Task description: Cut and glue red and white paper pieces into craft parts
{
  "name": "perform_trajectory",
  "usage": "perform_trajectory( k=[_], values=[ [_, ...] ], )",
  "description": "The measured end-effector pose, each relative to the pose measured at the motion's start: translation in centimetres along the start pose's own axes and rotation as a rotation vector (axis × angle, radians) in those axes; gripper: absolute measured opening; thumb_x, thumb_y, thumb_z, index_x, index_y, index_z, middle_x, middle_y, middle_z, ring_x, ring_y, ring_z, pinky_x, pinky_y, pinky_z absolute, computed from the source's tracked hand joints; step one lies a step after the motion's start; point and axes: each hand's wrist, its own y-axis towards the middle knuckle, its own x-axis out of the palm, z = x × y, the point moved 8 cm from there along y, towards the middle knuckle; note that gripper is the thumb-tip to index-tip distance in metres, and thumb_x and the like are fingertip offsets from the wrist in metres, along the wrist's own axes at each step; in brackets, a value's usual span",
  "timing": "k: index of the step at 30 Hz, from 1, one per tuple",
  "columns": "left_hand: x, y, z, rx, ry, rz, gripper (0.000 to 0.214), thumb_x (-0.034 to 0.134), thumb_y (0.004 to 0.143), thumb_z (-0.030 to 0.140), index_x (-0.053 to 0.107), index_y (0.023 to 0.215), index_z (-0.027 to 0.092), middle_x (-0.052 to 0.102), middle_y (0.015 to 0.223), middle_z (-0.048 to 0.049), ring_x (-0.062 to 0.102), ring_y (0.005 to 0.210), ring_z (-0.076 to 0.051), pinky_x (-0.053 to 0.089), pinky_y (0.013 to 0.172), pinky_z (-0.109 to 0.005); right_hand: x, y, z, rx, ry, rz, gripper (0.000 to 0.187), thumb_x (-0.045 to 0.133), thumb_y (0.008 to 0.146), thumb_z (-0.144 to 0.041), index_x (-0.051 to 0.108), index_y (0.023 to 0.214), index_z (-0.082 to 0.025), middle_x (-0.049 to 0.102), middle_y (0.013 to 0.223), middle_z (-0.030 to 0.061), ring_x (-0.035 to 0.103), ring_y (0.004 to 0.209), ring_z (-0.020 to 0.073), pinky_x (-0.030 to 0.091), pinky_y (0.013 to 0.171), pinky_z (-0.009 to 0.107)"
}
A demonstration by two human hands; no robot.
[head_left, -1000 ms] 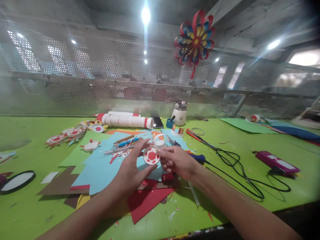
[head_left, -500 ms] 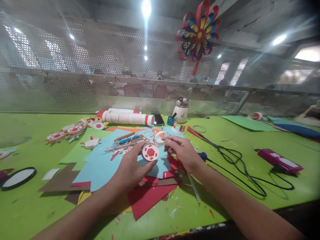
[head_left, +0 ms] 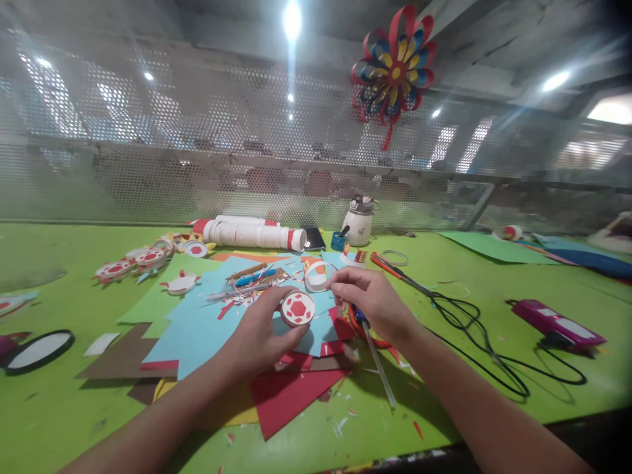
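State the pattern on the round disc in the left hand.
Round white disc: red hexagon ringed by red patches; best in head view.

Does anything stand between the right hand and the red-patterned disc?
Nothing visible does. The left hand holds the disc, and the gap to the right hand shows only blue paper below. The white ring sits just beyond, on the far side; whether the right fingertips touch it isn't clear.
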Motion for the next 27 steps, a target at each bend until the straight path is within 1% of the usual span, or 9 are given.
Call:
perform_trajectory(
  k=[2,6,8,12,15,19,22,24,27],
  values=[
    [0.1,0.0,0.1,0.009,-0.002,-0.021,0.039,0.063,0.079,0.03,0.054,0.115,0.02,0.065,0.115,-0.0116,0.061,0.105,-0.026,0.049,0.089,-0.047,0.1,0.1,0.5,0.036,-0.011,-0.027,0.012,0.064,0.073,-0.029,0.066,0.075,-0.017,0.057,0.06,-0.0031,0.046,0.054,0.0102,0.037,0.055,0.027],
    [0.1,-0.2,0.4,0.049,-0.007,-0.012,0.04,0.064,0.08,0.03,0.052,0.116,0.02,0.063,0.117,-0.0115,0.06,0.108,-0.026,0.049,0.091,-0.046,0.3,0.1,1.4,0.065,-0.018,-0.055,0.027,0.069,0.072,-0.03,0.068,0.092,-0.013,0.062,0.075,0.0005,0.048,0.06,0.0103,0.038,0.057,0.027],
    [0.1,-0.3,0.4,0.065,-0.014,0.001,0.041,0.066,0.079,0.03,0.051,0.116,0.02,0.062,0.117,-0.0108,0.059,0.108,-0.025,0.049,0.091,-0.045,0.5,0.1,1.7,0.067,0.013,-0.07,0.031,0.071,0.071,-0.029,0.068,0.097,-0.013,0.061,0.074,-0.0002,0.049,0.06,0.0102,0.039,0.058,0.027],
    [0.1,-0.5,0.3,0.08,-0.054,0.017,0.045,0.07,0.079,0.031,0.05,0.118,0.022,0.062,0.115,-0.0082,0.06,0.106,-0.023,0.051,0.089,-0.042,1.0,-0.1,2.0,0.09,0.087,-0.085,0.029,0.075,0.068,-0.027,0.07,0.093,-0.014,0.06,0.068,-0.002,0.053,0.059,0.0105,0.043,0.058,0.028],
    [0.1,-0.6,0.5,0.107,-0.048,0.026,0.045,0.069,0.079,0.031,0.05,0.119,0.023,0.062,0.116,-0.0082,0.06,0.108,-0.023,0.051,0.09,-0.042,1.0,-0.3,2.0,0.087,0.084,-0.074,0.026,0.076,0.068,-0.029,0.07,0.089,-0.016,0.062,0.065,-0.0016,0.054,0.055,0.0107,0.045,0.056,0.028],
    [0.1,-0.6,0.8,0.113,-0.013,0.016,0.045,0.07,0.079,0.032,0.05,0.119,0.023,0.063,0.117,-0.0081,0.06,0.108,-0.024,0.052,0.089,-0.042,0.5,-0.4,1.2,0.02,-0.035,-0.021,0.015,0.07,0.074,-0.031,0.07,0.078,-0.017,0.059,0.059,-0.0019,0.05,0.051,0.0103,0.041,0.051,0.026],
    [0.0,-0.6,0.7,0.093,-0.023,0.018,0.045,0.071,0.078,0.033,0.05,0.118,0.023,0.063,0.116,-0.0085,0.061,0.107,-0.025,0.053,0.087,-0.042,0.2,-0.5,0.2,-0.08,-0.189,0.034,0.018,0.066,0.079,-0.033,0.069,0.07,-0.018,0.057,0.058,-0.0013,0.047,0.052,0.0112,0.037,0.049,0.026],
    [0.0,-0.6,0.8,0.087,-0.038,0.019,0.045,0.07,0.078,0.034,0.05,0.118,0.023,0.063,0.116,-0.0089,0.061,0.107,-0.025,0.053,0.088,-0.043,0.3,-0.7,0.0,-0.125,-0.248,0.048,0.018,0.065,0.08,-0.033,0.07,0.071,-0.018,0.06,0.06,-0.0001,0.049,0.055,0.0125,0.038,0.051,0.027],
    [0.0,-0.6,0.9,0.091,-0.049,0.009,0.046,0.07,0.079,0.034,0.05,0.118,0.023,0.063,0.116,-0.0084,0.061,0.107,-0.025,0.053,0.089,-0.043,0.4,-0.8,0.2,-0.141,-0.225,0.05,0.013,0.065,0.081,-0.03,0.072,0.078,-0.019,0.068,0.07,0.0024,0.057,0.063,0.0155,0.045,0.058,0.029]
  ],
)
